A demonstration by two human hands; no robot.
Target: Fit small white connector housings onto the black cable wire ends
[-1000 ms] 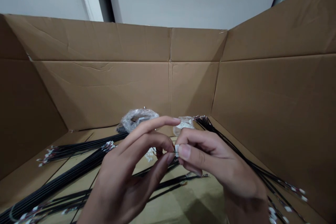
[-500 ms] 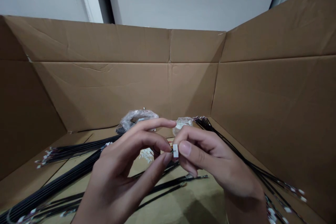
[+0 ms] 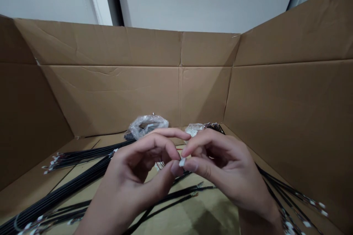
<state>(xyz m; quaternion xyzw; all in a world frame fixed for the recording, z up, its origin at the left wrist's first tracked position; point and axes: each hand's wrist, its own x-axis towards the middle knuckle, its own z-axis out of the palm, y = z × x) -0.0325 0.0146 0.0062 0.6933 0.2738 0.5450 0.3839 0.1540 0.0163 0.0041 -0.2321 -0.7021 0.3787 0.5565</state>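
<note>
A small white plastic connector (image 3: 182, 162) is pinched between the thumb and forefinger of my right hand (image 3: 220, 165). My left hand (image 3: 143, 169) meets it from the other side, its thumb and forefinger closed at the connector's left edge. They grip a thin wire there, now nearly hidden by the fingertips. Thin coloured wires (image 3: 159, 166) show behind the left fingers. Below the hands, several black cables with stripped ends (image 3: 193, 191) lie on the tan surface.
A thick bundle of black cables (image 3: 68, 187) lies at left, beside another bundle with white connector ends (image 3: 93, 153). Two clear plastic bags, one larger (image 3: 147, 124) and one holding white parts (image 3: 194, 128), sit at the back. More cables (image 3: 289, 187) lie right. Cardboard walls (image 3: 110, 99) surround the surface.
The connector has turned and tilted in my right fingers, showing less of its face. Both hands' fingertips have come closer together, and the view has shifted slightly.
</note>
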